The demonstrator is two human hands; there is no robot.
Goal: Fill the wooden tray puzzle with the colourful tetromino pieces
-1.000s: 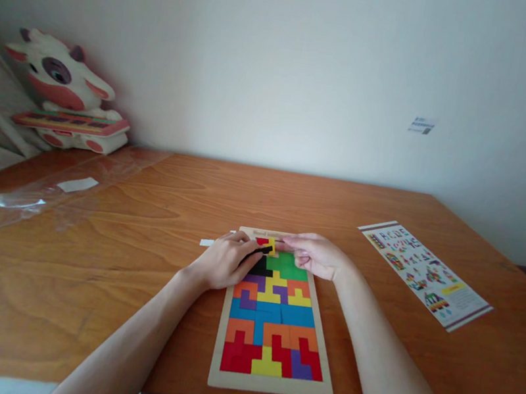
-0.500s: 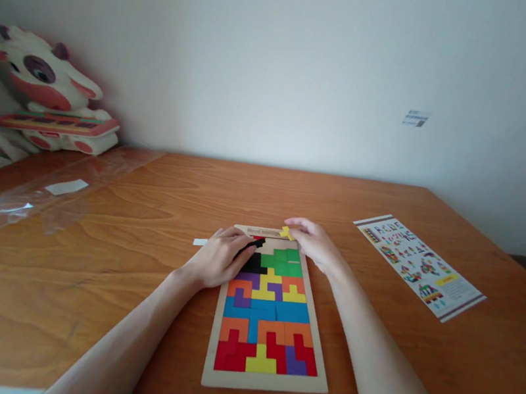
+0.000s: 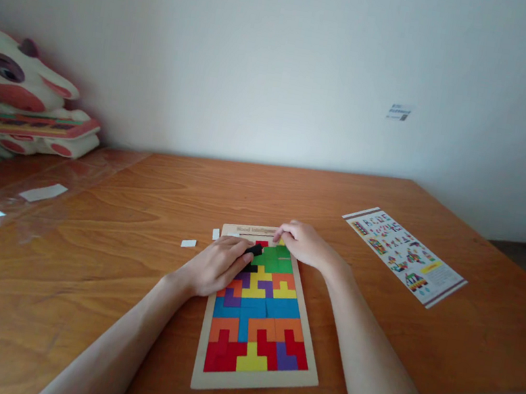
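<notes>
A wooden puzzle board (image 3: 254,385) lies lengthwise on the table in front of me, filled mostly with bright block-shaped pieces. My left hand (image 3: 217,263) rests over its upper left edge, thumb and fingers closed on a black puzzle piece (image 3: 254,249) that sits tilted above the board. At the top right corner, my right hand (image 3: 303,242) has its fingers curled down on a yellow puzzle piece (image 3: 282,242), mostly hidden under them. Green pieces (image 3: 276,259) lie flat just below that spot. A red piece (image 3: 261,243) shows between the hands.
Small white slips (image 3: 188,243) lie left of the board. A printed pattern sheet (image 3: 406,256) is on the right of the table (image 3: 169,189). Clear plastic wrapping (image 3: 78,194) and a cow-shaped toy keyboard (image 3: 33,101) are at the left, against the wall.
My right hand has lowered the yellow piece from above the board's top edge into its top right corner. My left hand still holds the black piece. The view has turned slightly right.
</notes>
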